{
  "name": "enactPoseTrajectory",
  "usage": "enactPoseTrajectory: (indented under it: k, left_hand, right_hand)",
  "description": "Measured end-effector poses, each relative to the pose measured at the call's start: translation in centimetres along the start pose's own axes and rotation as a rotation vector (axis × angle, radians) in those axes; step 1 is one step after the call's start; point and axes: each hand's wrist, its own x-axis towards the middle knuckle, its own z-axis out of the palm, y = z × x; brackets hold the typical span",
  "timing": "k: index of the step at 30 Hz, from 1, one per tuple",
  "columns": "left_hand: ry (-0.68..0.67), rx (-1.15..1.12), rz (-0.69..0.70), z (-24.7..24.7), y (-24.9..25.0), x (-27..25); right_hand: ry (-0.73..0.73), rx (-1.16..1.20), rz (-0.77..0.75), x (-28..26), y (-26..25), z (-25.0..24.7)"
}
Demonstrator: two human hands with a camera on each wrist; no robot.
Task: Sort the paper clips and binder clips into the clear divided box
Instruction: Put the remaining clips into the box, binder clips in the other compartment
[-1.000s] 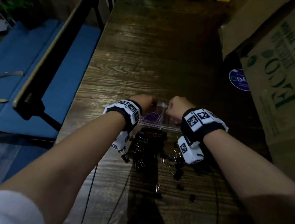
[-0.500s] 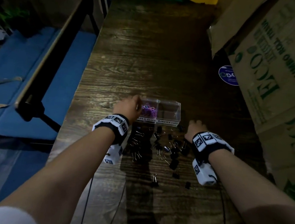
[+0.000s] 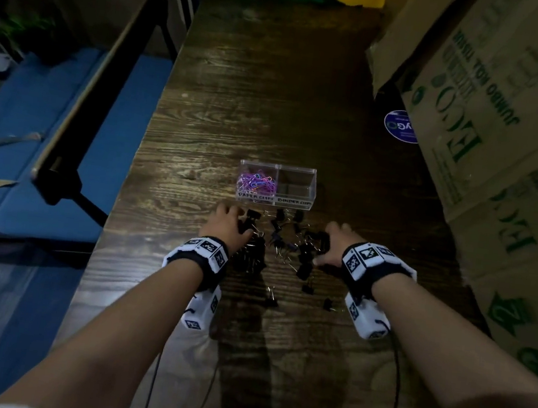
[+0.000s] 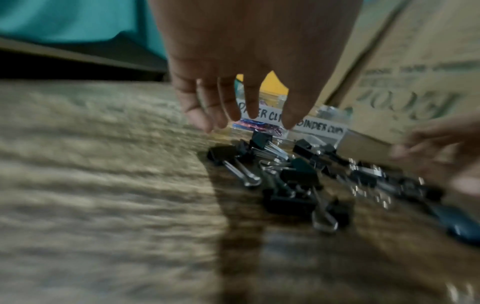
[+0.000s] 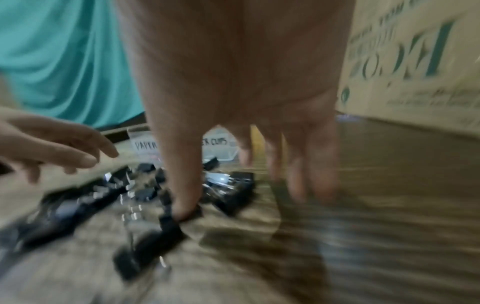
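1. Both hands have dropped back from the box (image 3: pixel 276 184) to the binder clips (image 3: pixel 289 250).
2. Left hand (image 3: pixel 228 226) and right hand (image 3: pixel 335 244) flank the pile, fingers loose, gripping nothing.
3. Bare table (image 3: pixel 256 100) lies beyond the box.

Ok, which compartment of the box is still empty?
The right-hand one, labelled BINDER CLIPS: nothing in it. The left one, labelled PAPER CLIPS, holds coloured paper clips. The binder clips all lie on the table.
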Motion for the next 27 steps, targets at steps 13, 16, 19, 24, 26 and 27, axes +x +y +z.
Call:
enactPoseTrajectory:
  k: [13, 16, 19, 24, 26, 27]
  left_hand:
    - [-0.169, -0.061, -0.028, 3.4, 1.5, -4.0]
    - [-0.191, -0.016, 0.052, 3.6, 1.6, -4.7]
    - [-0.237, 0.171, 0.127, 4.1, 1.9, -5.8]
    - [-0.137, 0.314, 0.152, 3.4, 2.6, -5.1]
    - [-0.139, 0.366, 0.147, 2.7, 2.7, -4.5]
    - [-0.162, 0.383, 0.131, 2.5, 2.6, -4.1]
  right_hand:
    - [-0.077, -0.006, -0.023, -0.7, 0.8, 5.3]
    - [0.038, 0.126, -0.052, -2.4, -1.4, 3.1]
    - [0.185, 0.141, -0.071, -2.3, -1.4, 2.9]
    - [0.014, -0.015, -0.058, -2.0, -0.7, 2.5]
    - [-0.057, -0.020, -0.071, -1.7, -0.9, 2.6]
    - [-0.075, -0.020, -0.072, -1.5, -1.1, 2.6]
